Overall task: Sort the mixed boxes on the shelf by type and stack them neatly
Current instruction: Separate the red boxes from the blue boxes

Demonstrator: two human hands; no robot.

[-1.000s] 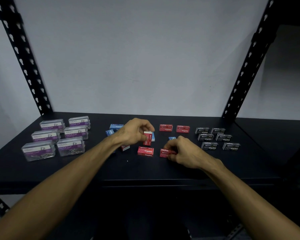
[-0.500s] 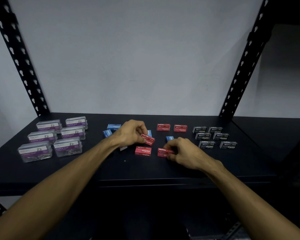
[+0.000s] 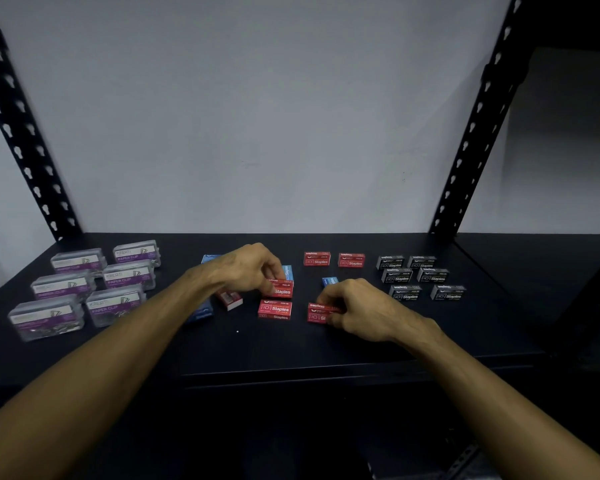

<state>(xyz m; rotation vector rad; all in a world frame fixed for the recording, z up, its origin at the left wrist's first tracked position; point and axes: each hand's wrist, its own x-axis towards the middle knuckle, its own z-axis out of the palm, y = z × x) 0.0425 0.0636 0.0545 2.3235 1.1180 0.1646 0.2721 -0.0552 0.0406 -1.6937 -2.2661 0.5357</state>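
Note:
On the black shelf point(image 3: 291, 344), my left hand point(image 3: 246, 268) pinches a red staples box point(image 3: 282, 289) just behind another red box point(image 3: 274, 310) lying flat. My right hand point(image 3: 357, 308) grips a third red staples box point(image 3: 317, 312) on the shelf. Two more red boxes point(image 3: 316, 258) point(image 3: 351, 260) sit at the back. A red box point(image 3: 229, 299) lies on its side under my left wrist. Blue boxes point(image 3: 287, 271) point(image 3: 329, 281) point(image 3: 200, 311) are scattered among them.
Several clear paper clip boxes point(image 3: 118, 303) with purple labels stand in rows at the left. Several black staples boxes point(image 3: 397, 275) are grouped at the right. Black perforated uprights point(image 3: 471, 133) point(image 3: 25, 133) frame the bay against a white wall.
My left hand has brought its red box down from upright to level, just behind the front red box. My right hand has stayed on its red box.

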